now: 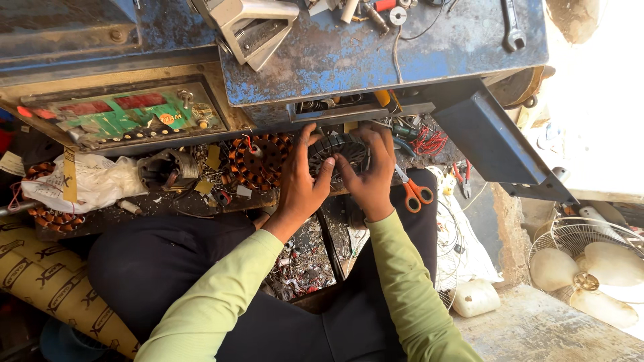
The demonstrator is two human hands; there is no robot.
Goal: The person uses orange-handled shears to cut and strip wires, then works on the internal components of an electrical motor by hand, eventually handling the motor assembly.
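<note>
Both my hands grip a round dark metal motor stator (340, 151) held on edge in front of me, just under the edge of a blue workbench (349, 57). My left hand (300, 182) wraps its left side, thumb across the front. My right hand (371, 175) holds the right side, fingers over the top. I wear light green sleeves. Just left of my left hand lies another stator with copper windings (258, 161).
Orange-handled scissors (414, 191) lie right of my right hand. A small motor housing (168, 169), a white plastic bag (97, 179) and a green circuit board (127, 114) are to the left. A wrench (512, 27) rests on the bench. A white fan (590, 265) stands at right.
</note>
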